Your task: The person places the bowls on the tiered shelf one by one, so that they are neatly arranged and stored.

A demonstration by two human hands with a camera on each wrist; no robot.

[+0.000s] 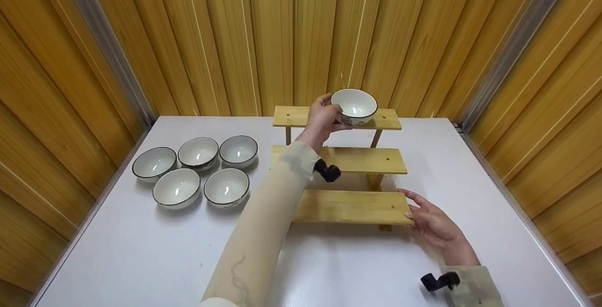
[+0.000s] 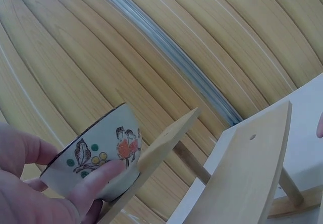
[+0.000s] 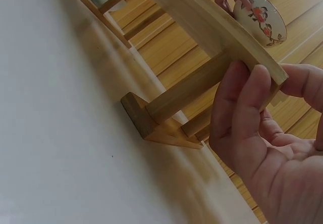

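Observation:
A white bowl (image 1: 355,105) with a dark rim is at the top step of a three-tier wooden stand (image 1: 350,206). My left hand (image 1: 323,120) grips this bowl from its left side, thumb and fingers on its wall. Painted red flowers and green dots show on the bowl (image 2: 108,151) in the left wrist view, its base at the top board. My right hand (image 1: 435,224) pinches the right end of the lowest board, the thumb on one face and fingers on the other, as the right wrist view shows with the board (image 3: 262,62).
Several similar bowls stand upright in a group on the white table (image 1: 117,250) to the left, among them a front bowl (image 1: 226,187) and a back bowl (image 1: 239,151). Wood-panelled walls (image 1: 273,39) enclose the table at the back and sides.

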